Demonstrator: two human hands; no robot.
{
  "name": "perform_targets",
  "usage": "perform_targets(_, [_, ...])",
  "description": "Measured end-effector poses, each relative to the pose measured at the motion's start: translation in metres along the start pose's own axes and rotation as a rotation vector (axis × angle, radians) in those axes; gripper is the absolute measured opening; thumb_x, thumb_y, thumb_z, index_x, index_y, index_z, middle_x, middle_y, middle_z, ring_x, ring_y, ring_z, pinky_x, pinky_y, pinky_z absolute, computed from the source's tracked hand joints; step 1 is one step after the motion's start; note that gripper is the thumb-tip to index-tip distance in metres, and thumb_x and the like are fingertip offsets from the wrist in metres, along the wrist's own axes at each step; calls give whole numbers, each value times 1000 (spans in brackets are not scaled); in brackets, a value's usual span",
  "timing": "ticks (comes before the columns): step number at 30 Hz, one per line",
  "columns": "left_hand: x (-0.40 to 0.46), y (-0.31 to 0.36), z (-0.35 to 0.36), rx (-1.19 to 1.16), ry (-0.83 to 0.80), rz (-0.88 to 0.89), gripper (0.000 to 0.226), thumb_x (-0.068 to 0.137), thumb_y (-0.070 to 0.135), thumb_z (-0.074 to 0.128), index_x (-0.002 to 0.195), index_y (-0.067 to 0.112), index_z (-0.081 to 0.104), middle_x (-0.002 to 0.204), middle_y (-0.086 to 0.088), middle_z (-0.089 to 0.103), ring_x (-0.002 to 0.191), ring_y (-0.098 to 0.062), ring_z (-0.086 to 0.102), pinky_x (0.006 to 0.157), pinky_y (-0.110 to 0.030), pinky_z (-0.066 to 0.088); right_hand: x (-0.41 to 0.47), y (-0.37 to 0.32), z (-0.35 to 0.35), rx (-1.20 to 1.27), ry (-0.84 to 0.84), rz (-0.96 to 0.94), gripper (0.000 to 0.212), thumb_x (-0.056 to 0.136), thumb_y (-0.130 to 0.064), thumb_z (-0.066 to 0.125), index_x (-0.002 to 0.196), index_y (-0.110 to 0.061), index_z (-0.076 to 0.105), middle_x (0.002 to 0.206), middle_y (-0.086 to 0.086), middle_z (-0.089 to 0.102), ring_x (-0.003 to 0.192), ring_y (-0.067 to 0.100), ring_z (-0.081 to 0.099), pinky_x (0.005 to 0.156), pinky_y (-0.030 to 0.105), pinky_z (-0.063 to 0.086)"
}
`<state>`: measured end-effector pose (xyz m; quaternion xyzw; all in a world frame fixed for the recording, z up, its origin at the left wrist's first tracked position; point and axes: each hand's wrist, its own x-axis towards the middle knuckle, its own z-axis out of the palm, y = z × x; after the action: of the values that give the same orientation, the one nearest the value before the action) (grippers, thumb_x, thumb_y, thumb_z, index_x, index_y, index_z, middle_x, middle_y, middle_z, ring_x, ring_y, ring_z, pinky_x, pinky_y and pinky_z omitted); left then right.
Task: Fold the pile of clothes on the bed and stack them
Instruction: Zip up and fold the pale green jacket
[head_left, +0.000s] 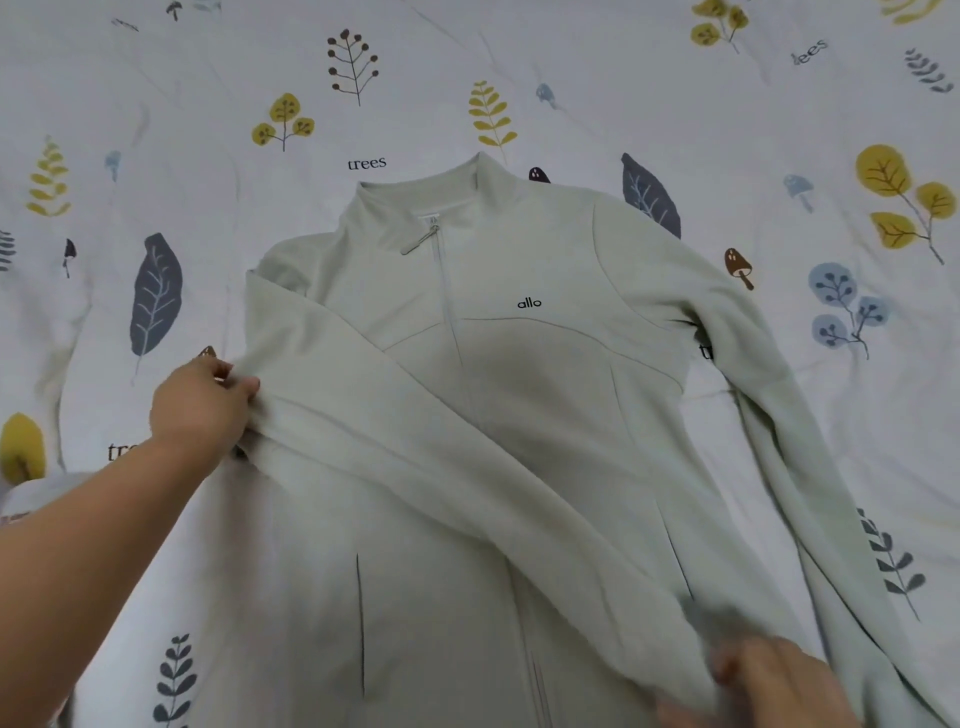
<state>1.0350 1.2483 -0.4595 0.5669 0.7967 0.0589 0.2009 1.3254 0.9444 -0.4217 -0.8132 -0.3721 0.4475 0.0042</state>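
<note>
Pale green zip jacket (519, 415) lying front-up on the leaf-print bed sheet (156, 78). One sleeve (441, 452) lying diagonally across the front. Left hand (200, 402) pinching sleeve's shoulder end; right hand (769, 680), blurred, gripping its cuff end.

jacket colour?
Pale sage green jacket, small black chest logo; head view, the only one.

The jacket (519, 415) looks like soft matt knit cloth, pale green, pretty smooth, with a dull zipper pull (420, 241). The bedsheet (156, 78) is thin printed cotton-looking cloth, lightly wrinkled, no shine.
</note>
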Motion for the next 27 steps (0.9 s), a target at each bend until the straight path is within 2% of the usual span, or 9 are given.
perform_targets(2, [-10, 6, 3, 54, 67, 24, 39, 90, 22, 58, 120, -1, 49, 122, -26, 51, 106, -44, 51, 90, -48, 40, -7, -4, 11, -141, 432, -25, 45, 74, -41, 41, 58, -5, 64, 83, 11, 67, 78, 24, 63, 77, 1, 28])
perform_targets(5, [-38, 14, 6, 168, 168, 369, 37, 88, 16, 57, 119, -5, 51, 122, -31, 46, 110, -48, 45, 91, -54, 37, -9, 12, 27, 89, 367, -41, 36, 71, -30, 65, 79, 5, 66, 81, 24, 66, 79, 44, 63, 76, 21, 37])
perform_targets(8, [-74, 19, 21, 266, -14, 734, 54, 87, 37, 41, 119, -4, 56, 126, -31, 49, 114, -48, 49, 93, -54, 39, 5, 12, 33, -9, 343, 65, 51, 51, -8, 91, 96, 5, 71, 88, 30, 66, 80, 48, 61, 68, 48, 47])
perform_targets(10, [-93, 22, 34, 365, -218, 753, 79, 83, 57, 19, 139, 6, 41, 147, -23, 32, 134, -41, 32, 105, -53, 28, 6, 14, 37, 7, 369, 35, 51, 44, -7, 93, 92, -1, 74, 84, 27, 68, 77, 47, 63, 66, 48, 50])
perform_targets(12, [-96, 12, 48, 465, -336, 670, 99, 69, 75, -7, 150, 20, 3, 158, -10, -2, 145, -31, 1, 114, -51, 10, 6, 17, 28, 156, 393, 145, 32, 69, -14, 81, 99, -15, 73, 93, 19, 71, 91, 40, 65, 74, 39, 46])
perform_targets(16, [-82, -3, 52, 695, -414, 618, 111, 39, 81, -39, 133, 22, -34, 155, -4, -23, 144, -30, -15, 114, -52, 2, 8, 31, 17, -42, 482, 265, 13, 85, -22, 63, 96, -17, 69, 94, 16, 67, 92, 35, 61, 72, 36, 43])
perform_targets(20, [-105, 21, 50, 633, -352, 584, 113, 54, 82, -27, 148, 22, -13, 157, -10, -15, 143, -37, -11, 112, -57, 0, 10, 14, 38, -96, 927, 8, 49, 83, -36, 43, 104, 0, 68, 99, 30, 64, 90, 41, 59, 69, 50, 49])
perform_targets(23, [-160, 46, 63, 463, -265, 727, 95, 81, 73, -5, 147, 11, 27, 153, -21, 20, 137, -48, 20, 105, -65, 18, 14, -4, 63, -234, 835, -307, 50, 85, -39, 39, 127, -12, 48, 125, 23, 58, 117, 33, 45, 92, 50, 35])
perform_targets(27, [-227, 54, 98, 509, -329, 913, 70, 87, 62, 25, 138, 18, 45, 143, -14, 43, 126, -47, 42, 98, -67, 27, 22, 8, 70, -325, 564, -300, 60, 74, -39, 39, 130, -21, 51, 129, 12, 58, 122, 31, 47, 96, 45, 29])
